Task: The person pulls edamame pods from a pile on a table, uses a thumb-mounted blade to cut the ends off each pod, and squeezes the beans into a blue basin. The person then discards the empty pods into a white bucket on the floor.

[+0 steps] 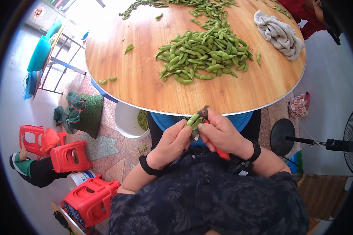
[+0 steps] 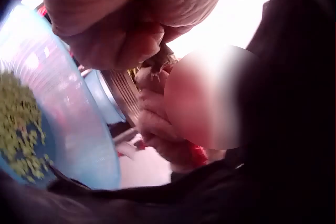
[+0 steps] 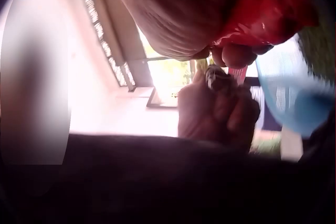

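Both hands meet just in front of the table edge, over a blue basin (image 1: 243,120). The left hand (image 1: 171,141) pinches a plump green soybean pod (image 1: 193,120) between thumb and fingers. From the other side, the right hand (image 1: 225,135) pinches the same pod with its thumb at the pod's edge. Dark wrapping (image 1: 203,112) shows around the fingertips. A shiny red thing (image 3: 268,11) lies against the right palm, its kind unclear. Shelled green beans (image 2: 21,124) lie in the basin in the left wrist view.
A heap of soybean pods (image 1: 204,53) covers the middle of the round wooden table (image 1: 121,78); more trail behind. A grey cloth (image 1: 278,35) lies at right. Below left stand a white bucket (image 1: 129,121), a green mesh sack (image 1: 88,115) and red stools (image 1: 92,201). A fan (image 1: 329,144) stands right.
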`<state>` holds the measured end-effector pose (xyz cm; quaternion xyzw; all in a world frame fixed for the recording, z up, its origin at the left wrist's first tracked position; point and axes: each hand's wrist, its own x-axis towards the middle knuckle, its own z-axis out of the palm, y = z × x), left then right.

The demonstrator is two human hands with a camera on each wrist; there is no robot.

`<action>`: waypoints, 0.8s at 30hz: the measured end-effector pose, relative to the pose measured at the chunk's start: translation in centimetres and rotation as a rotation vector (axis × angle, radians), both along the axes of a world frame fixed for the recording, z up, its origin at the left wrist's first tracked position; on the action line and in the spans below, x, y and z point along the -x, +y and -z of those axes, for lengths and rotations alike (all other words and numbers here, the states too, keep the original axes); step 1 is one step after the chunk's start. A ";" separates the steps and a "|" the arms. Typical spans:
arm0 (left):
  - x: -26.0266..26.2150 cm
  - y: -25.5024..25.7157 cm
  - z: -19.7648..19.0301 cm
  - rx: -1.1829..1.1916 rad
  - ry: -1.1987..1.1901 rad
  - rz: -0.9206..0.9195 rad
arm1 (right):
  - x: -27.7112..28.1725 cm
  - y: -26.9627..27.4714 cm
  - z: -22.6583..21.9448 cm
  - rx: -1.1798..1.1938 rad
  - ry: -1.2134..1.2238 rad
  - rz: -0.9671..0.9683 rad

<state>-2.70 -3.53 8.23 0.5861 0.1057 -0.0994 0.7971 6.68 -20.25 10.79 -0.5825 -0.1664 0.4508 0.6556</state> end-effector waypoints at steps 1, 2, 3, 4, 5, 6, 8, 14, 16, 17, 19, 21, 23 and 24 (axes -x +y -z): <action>0.0 -0.1 0.2 0.000 0.000 -0.001 | 0.0 0.0 0.1 0.107 -0.231 0.045; -0.1 -0.2 0.3 -0.264 -0.113 -0.007 | 0.1 0.0 0.2 0.107 -0.233 0.044; -0.2 -0.2 0.3 -0.529 -0.226 -0.015 | 0.3 0.0 0.5 0.103 -0.652 0.132; -0.1 -0.1 0.0 -0.530 -0.225 -0.017 | 0.4 0.0 0.7 0.096 -1.068 0.220; 0.0 -0.1 -0.4 -0.573 -0.230 0.015 | 0.4 -0.2 0.5 0.096 -1.066 0.219; 0.0 0.1 -0.7 -0.616 -0.236 0.049 | 0.2 -0.4 0.2 0.136 -1.176 0.123; 0.1 0.8 -0.8 -0.580 -0.258 0.126 | 0.0 -0.7 0.1 0.180 -1.280 0.027; 0.2 1.6 -0.3 -0.350 -0.357 0.337 | -0.9 -1.3 0.8 -0.066 -1.105 -0.154; 0.1 1.5 0.0 -0.330 -0.396 0.365 | -1.0 -1.5 1.0 -0.002 -0.880 -0.244; 0.1 1.4 0.4 -0.358 -0.405 0.359 | -0.8 -1.4 1.3 0.051 -0.921 -0.229; 0.2 1.4 0.6 -0.386 -0.415 0.354 | -0.4 -1.3 2.7 0.085 -1.068 -0.138; 0.5 1.5 0.3 -0.471 -0.305 0.297 | -0.1 -1.4 2.8 0.117 -1.215 -0.044; 0.4 1.6 0.5 -0.468 -0.210 0.260 | 0.1 -1.6 2.0 0.292 -1.349 -0.022; 0.4 1.6 0.5 -0.459 -0.116 0.232 | 0.2 -1.6 1.7 0.292 -1.348 -0.021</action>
